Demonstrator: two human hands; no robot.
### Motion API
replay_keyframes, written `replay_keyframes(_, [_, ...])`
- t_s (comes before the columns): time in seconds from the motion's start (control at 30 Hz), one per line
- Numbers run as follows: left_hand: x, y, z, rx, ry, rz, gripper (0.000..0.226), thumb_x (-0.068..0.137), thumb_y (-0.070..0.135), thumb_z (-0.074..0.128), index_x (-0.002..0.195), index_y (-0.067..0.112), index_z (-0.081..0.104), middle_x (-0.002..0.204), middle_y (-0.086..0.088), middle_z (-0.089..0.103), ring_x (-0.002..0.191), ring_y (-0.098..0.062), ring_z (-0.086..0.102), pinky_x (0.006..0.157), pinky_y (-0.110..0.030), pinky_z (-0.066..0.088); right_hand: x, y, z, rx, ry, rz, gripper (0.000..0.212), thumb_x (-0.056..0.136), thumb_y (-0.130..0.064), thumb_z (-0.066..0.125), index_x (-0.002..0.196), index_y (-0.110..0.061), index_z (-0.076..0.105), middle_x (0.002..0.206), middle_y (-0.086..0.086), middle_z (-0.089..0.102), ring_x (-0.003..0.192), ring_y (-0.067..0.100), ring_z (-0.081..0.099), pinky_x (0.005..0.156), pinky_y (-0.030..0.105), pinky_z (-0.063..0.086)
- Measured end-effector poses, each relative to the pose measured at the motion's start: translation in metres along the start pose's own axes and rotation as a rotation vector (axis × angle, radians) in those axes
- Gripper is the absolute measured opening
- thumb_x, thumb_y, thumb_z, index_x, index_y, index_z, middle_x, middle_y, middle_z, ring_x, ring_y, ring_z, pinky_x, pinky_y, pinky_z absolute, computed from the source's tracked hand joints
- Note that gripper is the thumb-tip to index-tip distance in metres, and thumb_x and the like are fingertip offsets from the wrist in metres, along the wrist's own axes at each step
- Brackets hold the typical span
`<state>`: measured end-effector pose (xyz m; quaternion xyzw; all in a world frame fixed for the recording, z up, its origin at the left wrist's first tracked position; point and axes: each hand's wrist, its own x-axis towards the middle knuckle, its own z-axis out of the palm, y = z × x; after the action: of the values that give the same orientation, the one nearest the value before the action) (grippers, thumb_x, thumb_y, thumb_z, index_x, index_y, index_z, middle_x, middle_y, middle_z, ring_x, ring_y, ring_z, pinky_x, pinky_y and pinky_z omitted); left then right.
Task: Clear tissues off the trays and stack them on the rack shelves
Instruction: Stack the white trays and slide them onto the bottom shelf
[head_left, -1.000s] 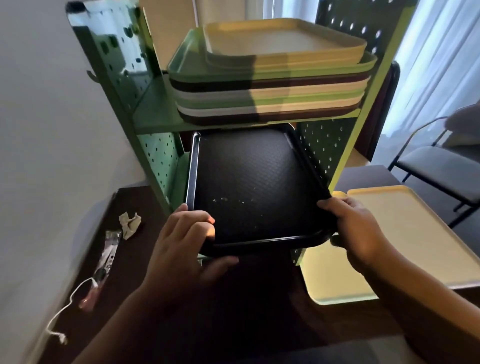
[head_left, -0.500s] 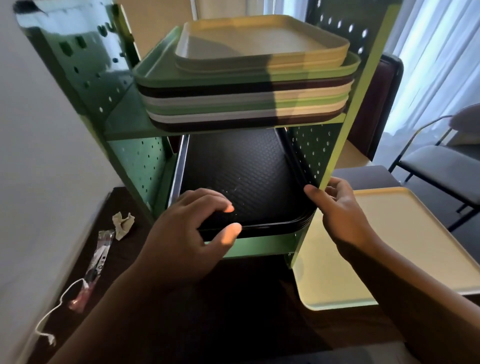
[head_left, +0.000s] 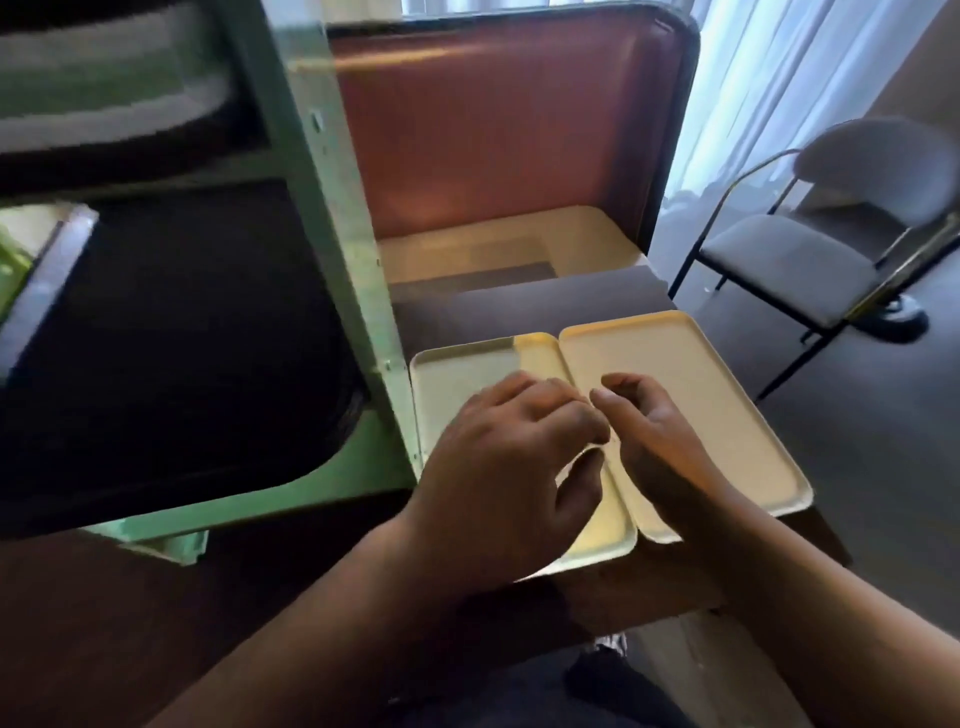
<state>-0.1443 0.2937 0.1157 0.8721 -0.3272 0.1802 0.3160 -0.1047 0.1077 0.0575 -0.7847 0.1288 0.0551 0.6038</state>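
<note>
Two pale cream trays are lying side by side on the dark tabletop (head_left: 519, 306), long edges touching: the left tray (head_left: 457, 374) is sitting just beside the foot of the green rack (head_left: 332, 218), and the right tray (head_left: 691, 384) is reaching out to the tabletop's far right edge, its corner hanging a little past it. No tissue is showing on either one.

Both hands are hovering over the seam where the trays meet. The left hand (head_left: 504, 467) is sitting above the left tray, fingers (head_left: 550, 395) loosely curled and holding nothing, thumb tucked underneath. The right hand (head_left: 660, 441) is above the right tray, its fingers bent and relaxed, also holding nothing. The fingertips of the two hands are nearly meeting; whether either hand is touching the tray surface, I cannot tell.

Over on the left, a black tray (head_left: 171, 343) is lying flat on the rack's lower shelf, its rounded front corner just inside the green frame. Above it, blurred, a stack of trays (head_left: 114, 98) in dark and light bands is filling the upper shelf.

Behind the tabletop a reddish-brown padded seat back (head_left: 498, 130) is standing, and off to the right a grey chair (head_left: 831, 234) with a thin metal frame is standing on the floor near the white curtains (head_left: 769, 78).
</note>
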Motion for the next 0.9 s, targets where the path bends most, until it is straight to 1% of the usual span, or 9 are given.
replay_keyframes(0.07, [0.019,0.001,0.044,-0.106,-0.192,-0.229,0.027,0.09,0.023,0.069,0.116,0.018,0.071,0.114,0.001,0.071,0.104,-0.018,0.062,0.09,-0.025,0.046,0.025,0.026,-0.029,-0.073,0.044,0.051,0.036,0.103,-0.034,0.059,0.135,-0.018,0.055,0.122,0.0,0.063,0.104,0.009,0.062,0.08,0.021,0.048])
replay_keyframes(0.13, [0.034,-0.004,0.095,-0.183,-0.395,-0.461,0.04,0.094,0.025,0.067,0.134,0.021,0.062,0.13,0.003,0.064,0.115,-0.013,0.059,0.096,-0.021,0.044,0.053,0.056,-0.058,-0.175,0.083,0.128,0.046,0.099,-0.041,0.062,0.139,-0.018,0.055,0.136,0.008,0.058,0.119,0.023,0.059,0.098,0.039,0.051])
replay_keyframes(0.2, [0.043,-0.011,0.146,-0.224,-0.539,-0.649,0.052,0.096,0.027,0.066,0.145,0.022,0.051,0.141,0.0,0.058,0.122,-0.014,0.058,0.102,-0.025,0.045,0.08,0.084,-0.088,-0.304,0.102,0.244,0.058,0.092,-0.047,0.064,0.142,-0.02,0.054,0.146,0.013,0.051,0.129,0.032,0.054,0.108,0.054,0.049])
replay_keyframes(0.33, [0.054,-0.017,0.23,-0.202,-0.694,-0.932,0.067,0.095,0.03,0.062,0.155,0.017,0.036,0.159,-0.007,0.039,0.142,-0.024,0.045,0.115,-0.033,0.037,0.119,0.123,-0.142,-0.56,0.1,0.4,0.069,0.089,-0.045,0.06,0.151,-0.019,0.046,0.153,0.016,0.044,0.139,0.04,0.043,0.114,0.053,0.041])
replay_keyframes(0.4, [0.055,-0.017,0.256,-0.156,-0.731,-1.041,0.067,0.095,0.03,0.06,0.155,0.015,0.036,0.16,-0.009,0.035,0.143,-0.028,0.043,0.115,-0.035,0.037,0.132,0.14,-0.163,-0.671,0.101,0.447,0.069,0.093,-0.042,0.058,0.155,-0.017,0.041,0.155,0.016,0.039,0.141,0.04,0.037,0.115,0.051,0.039])
replay_keyframes(0.6, [0.059,-0.019,0.287,0.006,-0.736,-1.157,0.053,0.093,0.027,0.054,0.143,0.012,0.048,0.148,-0.012,0.044,0.133,-0.032,0.048,0.108,-0.042,0.045,0.149,0.177,-0.204,-0.68,0.088,0.526,0.062,0.092,-0.03,0.052,0.152,-0.02,0.04,0.14,0.012,0.052,0.129,0.036,0.043,0.103,0.05,0.046])
replay_keyframes(0.7, [0.06,-0.019,0.291,0.027,-0.73,-1.178,0.057,0.093,0.027,0.053,0.147,0.011,0.045,0.151,-0.011,0.044,0.138,-0.033,0.044,0.112,-0.041,0.041,0.15,0.182,-0.214,-0.662,0.129,0.437,0.057,0.092,-0.027,0.05,0.149,-0.019,0.045,0.138,0.011,0.057,0.13,0.035,0.044,0.107,0.054,0.045])
replay_keyframes(0.8, [0.06,-0.018,0.292,0.02,-0.726,-1.2,0.061,0.094,0.027,0.054,0.151,0.013,0.041,0.155,-0.01,0.041,0.141,-0.034,0.039,0.114,-0.04,0.037,0.155,0.179,-0.22,-0.629,0.163,0.432,0.052,0.094,-0.029,0.053,0.145,-0.018,0.05,0.137,0.011,0.056,0.128,0.034,0.048,0.106,0.051,0.047])
replay_keyframes(0.9, [0.057,-0.016,0.293,-0.002,-0.698,-1.227,0.066,0.092,0.029,0.057,0.153,0.015,0.039,0.157,-0.008,0.038,0.142,-0.033,0.038,0.115,-0.039,0.036,0.165,0.166,-0.228,-0.484,0.147,0.481,0.031,0.095,-0.034,0.054,0.117,-0.014,0.065,0.117,0.01,0.067,0.097,0.028,0.064,0.082,0.044,0.057])
